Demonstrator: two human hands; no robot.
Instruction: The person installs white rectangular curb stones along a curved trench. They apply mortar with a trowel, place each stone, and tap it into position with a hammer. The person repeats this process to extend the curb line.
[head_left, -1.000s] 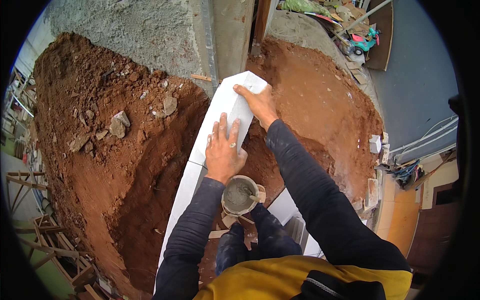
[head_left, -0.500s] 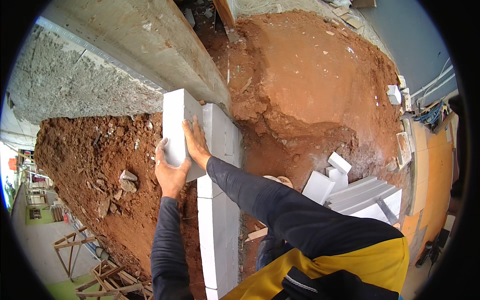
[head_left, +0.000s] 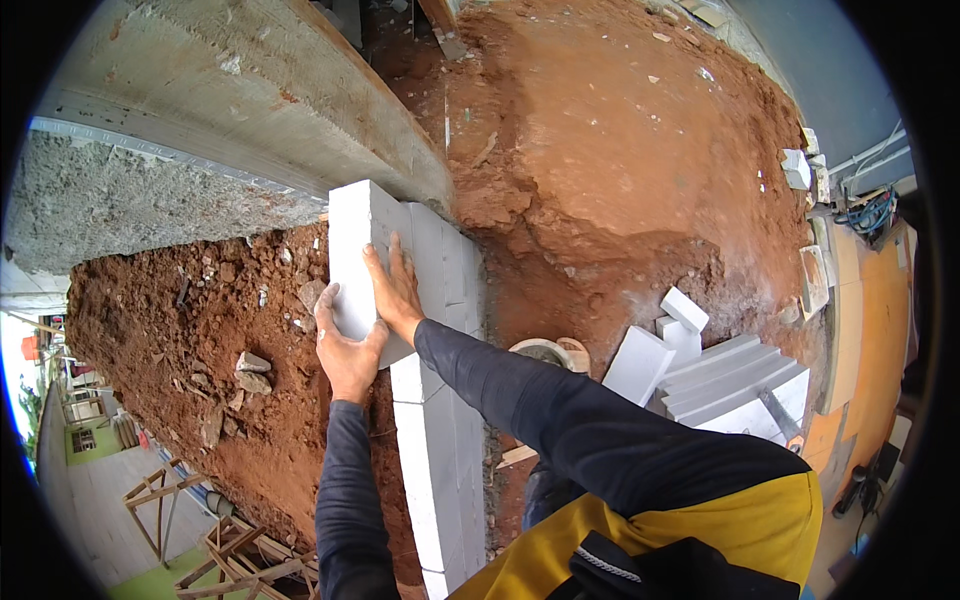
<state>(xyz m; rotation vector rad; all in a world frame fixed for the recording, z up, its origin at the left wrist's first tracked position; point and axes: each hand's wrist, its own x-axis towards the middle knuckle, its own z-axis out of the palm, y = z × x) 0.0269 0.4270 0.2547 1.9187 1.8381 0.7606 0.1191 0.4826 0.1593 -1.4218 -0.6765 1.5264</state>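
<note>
A white block (head_left: 352, 215) sits at the upper end of a low wall of similar blocks (head_left: 425, 470), beside a concrete column (head_left: 250, 80). My left hand (head_left: 348, 348) grips its lower-left part, thumb and fingers round the edge. My right hand (head_left: 395, 292) holds the block's right side, fingers laid along it. Part of the block's underside is hidden, so I cannot tell how it rests. A mortar bucket (head_left: 535, 350) is partly hidden behind my right arm.
Loose red soil with stones (head_left: 190, 330) lies left of the wall. Dug red earth (head_left: 610, 140) is on the right, with several spare white blocks (head_left: 640, 360) and a metal-bladed tool (head_left: 778, 410) on them. Wooden frames (head_left: 150, 500) stand at the lower left.
Since a second ago my view has swung, and my left hand has shifted to grip round the block's edge. Over the last half second the hands and block have barely moved.
</note>
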